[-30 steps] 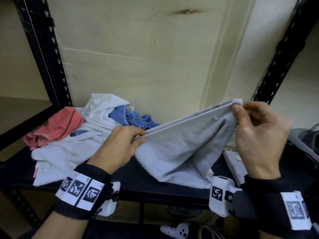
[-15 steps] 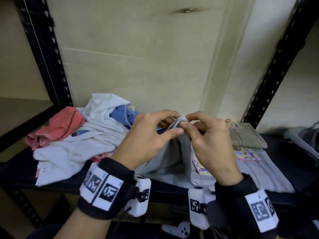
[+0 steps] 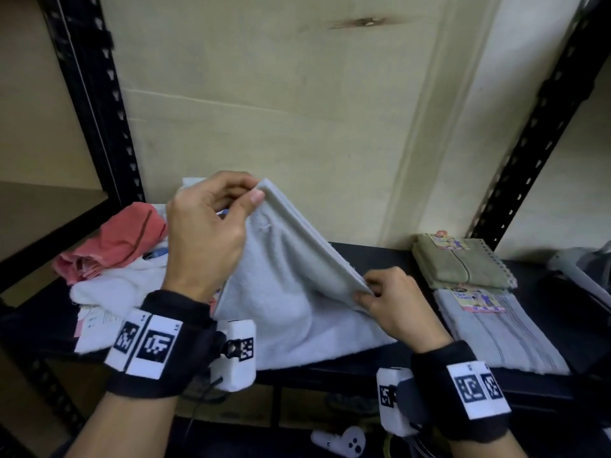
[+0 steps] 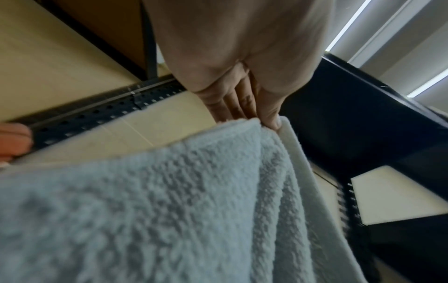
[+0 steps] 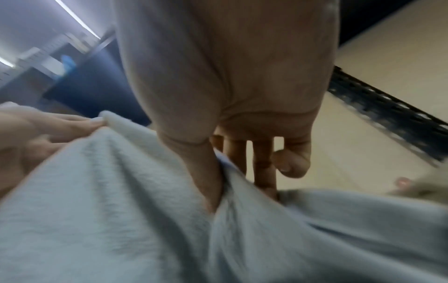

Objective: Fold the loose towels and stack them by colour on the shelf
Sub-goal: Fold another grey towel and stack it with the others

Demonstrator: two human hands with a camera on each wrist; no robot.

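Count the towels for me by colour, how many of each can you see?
Light grey, held up by the left hand and right hand: 1
Grey, folded flat: 1
Olive green, folded: 1
Pink, loose: 1
White, loose: 1
Total: 5; others may be hidden behind the left hand.

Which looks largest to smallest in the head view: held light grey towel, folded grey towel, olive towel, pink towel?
1. Light grey towel, though nearest the camera.
2. Folded grey towel.
3. Olive towel and pink towel: too alike, and the pink one is partly hidden.
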